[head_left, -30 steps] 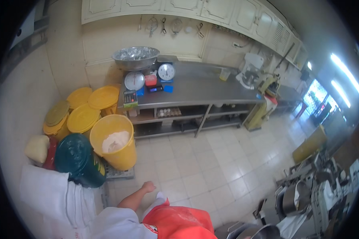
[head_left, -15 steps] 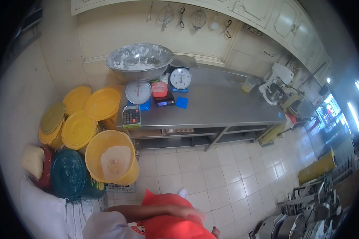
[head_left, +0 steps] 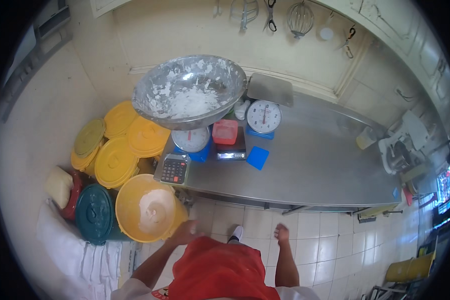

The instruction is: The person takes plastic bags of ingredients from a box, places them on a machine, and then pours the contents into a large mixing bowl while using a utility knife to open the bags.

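Observation:
My left hand [head_left: 186, 233] hangs beside the open yellow bucket [head_left: 124, 215], just off its right rim, somewhat blurred with its fingers apart and nothing in it. Pale powder [head_left: 156, 210] lies inside that bucket. Over the floor on the right is my right hand [head_left: 282, 232], its fingers curled in with nothing visible in them; it touches nothing. In front of me on the counter, a large metal bowl [head_left: 200, 122] dusted with white powder rests on a dial scale [head_left: 190, 138]. A red square container [head_left: 225, 132] sits on a black digital scale [head_left: 231, 154].
The steel counter [head_left: 315, 170] carries a calculator [head_left: 174, 169], a blue square lid [head_left: 258, 158], a second dial scale [head_left: 264, 117] and a stand mixer [head_left: 400, 145]. Lidded yellow buckets [head_left: 116, 162] and a green one [head_left: 94, 212] crowd the left. White sacks [head_left: 67, 250] lie nearer me.
My view has turned and come closer to the counter. My left arm, formerly across the red apron, has swung out to the left near the bucket; my right forearm now shows.

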Demonstrator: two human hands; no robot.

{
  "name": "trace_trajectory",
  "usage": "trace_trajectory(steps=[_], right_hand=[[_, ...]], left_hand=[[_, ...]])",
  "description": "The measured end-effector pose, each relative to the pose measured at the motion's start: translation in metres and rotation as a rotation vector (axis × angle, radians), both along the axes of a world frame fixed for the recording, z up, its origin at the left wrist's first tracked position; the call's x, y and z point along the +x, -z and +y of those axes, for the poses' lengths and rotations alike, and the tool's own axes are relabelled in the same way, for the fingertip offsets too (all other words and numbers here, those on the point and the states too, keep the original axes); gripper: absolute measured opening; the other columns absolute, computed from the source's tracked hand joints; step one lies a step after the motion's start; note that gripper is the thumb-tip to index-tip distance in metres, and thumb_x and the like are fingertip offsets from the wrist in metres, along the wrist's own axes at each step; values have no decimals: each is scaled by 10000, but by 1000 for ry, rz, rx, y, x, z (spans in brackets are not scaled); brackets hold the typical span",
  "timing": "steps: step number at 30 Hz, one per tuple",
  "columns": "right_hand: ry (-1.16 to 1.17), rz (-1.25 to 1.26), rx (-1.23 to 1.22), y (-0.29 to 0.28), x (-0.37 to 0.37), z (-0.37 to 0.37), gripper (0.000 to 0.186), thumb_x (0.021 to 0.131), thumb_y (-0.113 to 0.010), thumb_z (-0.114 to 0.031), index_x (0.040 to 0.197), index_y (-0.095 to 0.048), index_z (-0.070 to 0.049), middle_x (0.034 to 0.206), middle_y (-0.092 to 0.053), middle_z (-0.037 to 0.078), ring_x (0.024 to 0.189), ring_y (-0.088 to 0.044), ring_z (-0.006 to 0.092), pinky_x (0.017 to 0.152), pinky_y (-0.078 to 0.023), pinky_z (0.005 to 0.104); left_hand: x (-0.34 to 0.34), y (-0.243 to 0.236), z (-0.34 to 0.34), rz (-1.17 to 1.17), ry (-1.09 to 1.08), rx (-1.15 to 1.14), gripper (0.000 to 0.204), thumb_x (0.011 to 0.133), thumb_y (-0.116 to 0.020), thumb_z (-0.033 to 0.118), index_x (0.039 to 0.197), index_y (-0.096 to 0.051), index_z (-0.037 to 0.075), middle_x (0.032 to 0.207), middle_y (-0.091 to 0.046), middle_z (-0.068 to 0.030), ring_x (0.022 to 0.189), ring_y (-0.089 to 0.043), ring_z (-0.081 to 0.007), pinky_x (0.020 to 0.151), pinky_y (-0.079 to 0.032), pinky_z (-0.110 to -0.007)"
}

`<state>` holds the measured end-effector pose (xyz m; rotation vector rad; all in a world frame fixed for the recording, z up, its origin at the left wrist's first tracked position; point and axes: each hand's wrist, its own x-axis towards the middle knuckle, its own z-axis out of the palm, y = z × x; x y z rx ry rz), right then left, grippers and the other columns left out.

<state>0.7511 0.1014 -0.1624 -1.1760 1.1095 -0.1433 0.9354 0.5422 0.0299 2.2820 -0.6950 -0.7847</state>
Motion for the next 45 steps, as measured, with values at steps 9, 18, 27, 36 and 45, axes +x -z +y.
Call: trace_trajectory(steps=[9, 18, 27, 36, 45], right_hand=[[-15, -29, -11, -47, 52, -26, 354, 916, -505, -190, 1261, -564, -134, 975, -642, 39, 710, -625, 114, 559, -483, 265], [674, 669, 115, 59, -317, 120, 312, 895, -585, -331, 841, -640, -29, 638, -579, 85, 495, -533, 188, 467, -463, 360], [1233, 292, 548, 71, -407, 133, 279, 884, -601, -230, 1122, -590, -85, 908, -593, 99, 757, -616, 244, 599, -531, 394], [1767, 55, 373, 47, -614, 93, 282, 871, -553, -256, 1109, -603, -115, 811, -530, 77, 620, -508, 231, 509, -452, 376], [1998, -60, 288, 64, -732, 15, 443, 877, -563, -288, 1285, -496, -128, 1081, -539, 121, 877, -534, 261, 772, -501, 492]], left_hand=[[42, 135, -36, 172, 310, 849, 902, 731, -517, 754, 1369, -444, 120, 1499, -243, -233, 1365, -182, -501, 1033, -162, -706], [54, 81, -339, -157, 1111, 277, 753, 767, -655, 555, 1266, -517, 8, 1230, -562, -225, 1158, -530, -375, 970, -432, -442], [-174, 63, -546, -249, 1556, 4, 716, 793, -635, 547, 1224, -534, -14, 1238, -549, -241, 1139, -528, -390, 963, -427, -456], [-497, 16, -616, 402, 2089, 182, 738, 851, -542, 593, 1345, -456, 52, 1378, -453, -208, 1274, -429, -362, 1052, -355, -430], [-566, 80, -810, -594, 2121, 661, 803, 802, -514, 682, 1287, -527, 43, 1268, -559, -191, 1199, -510, -352, 1013, -398, -434]])
